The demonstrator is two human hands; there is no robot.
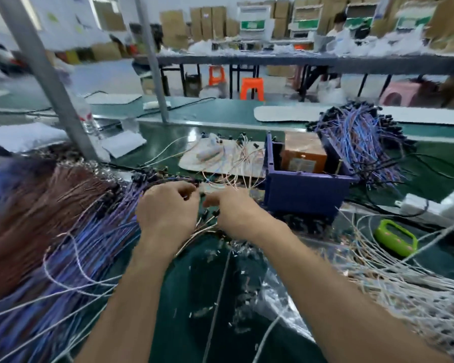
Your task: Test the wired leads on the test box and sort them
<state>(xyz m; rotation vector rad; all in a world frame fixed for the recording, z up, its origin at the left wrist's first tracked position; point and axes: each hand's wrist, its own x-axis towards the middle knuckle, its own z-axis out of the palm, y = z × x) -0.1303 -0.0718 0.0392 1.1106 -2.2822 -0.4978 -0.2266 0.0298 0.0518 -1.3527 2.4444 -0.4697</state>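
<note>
My left hand [168,210] and my right hand [233,213] sit close together over the green bench, both with curled fingers pinching thin wired leads [205,224] with small black ends. A big heap of blue and brown leads [63,231] lies to the left, touching my left hand. Just beyond my right hand stands a dark blue box [304,189] holding an orange-brown unit [303,153]. Pale leads [236,158] fan over a beige board behind my hands. Another bundle of blue leads [362,142] lies past the box at the right.
White leads [404,284] spread over the right foreground on clear plastic. A green oval gadget [396,238] and a white power strip [430,205] lie at the right. Two grey posts [50,82] rise at the left. A person sits at a far table.
</note>
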